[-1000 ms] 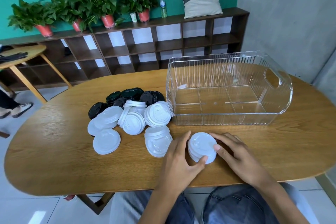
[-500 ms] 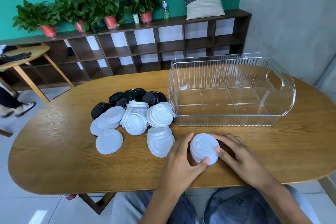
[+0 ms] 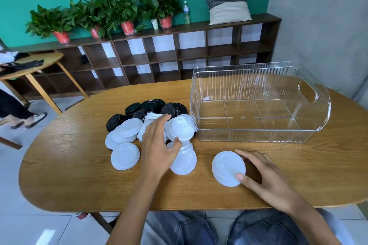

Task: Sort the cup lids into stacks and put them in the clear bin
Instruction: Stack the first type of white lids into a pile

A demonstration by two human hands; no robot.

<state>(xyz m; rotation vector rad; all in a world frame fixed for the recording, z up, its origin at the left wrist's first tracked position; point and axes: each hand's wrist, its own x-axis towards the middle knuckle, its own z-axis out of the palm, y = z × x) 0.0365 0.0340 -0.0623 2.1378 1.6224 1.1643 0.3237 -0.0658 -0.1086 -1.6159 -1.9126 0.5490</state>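
A short stack of white cup lids (image 3: 227, 167) lies on the wooden table (image 3: 69, 165) in front of me. My right hand (image 3: 266, 173) holds it, thumb on the near edge and fingers curled round the far side. My left hand (image 3: 157, 145) is spread over the pile of loose white lids (image 3: 127, 129), fingers straight. Its index finger and thumb lie on either side of a tilted white lid stack (image 3: 182, 128). Several black lids (image 3: 151, 105) lie behind the white ones. The clear bin (image 3: 249, 135) stands at the right with nothing in it.
A single white lid (image 3: 125, 156) lies nearest the left front of the pile. Behind the table runs a dark cubby shelf (image 3: 159, 55) with potted plants, a bottle and a cushion. A small side table (image 3: 29, 65) and a person's legs are at the far left.
My left hand let go of the front lid stack and moved up and left onto the pile of white lids. My right hand stayed on the stack.
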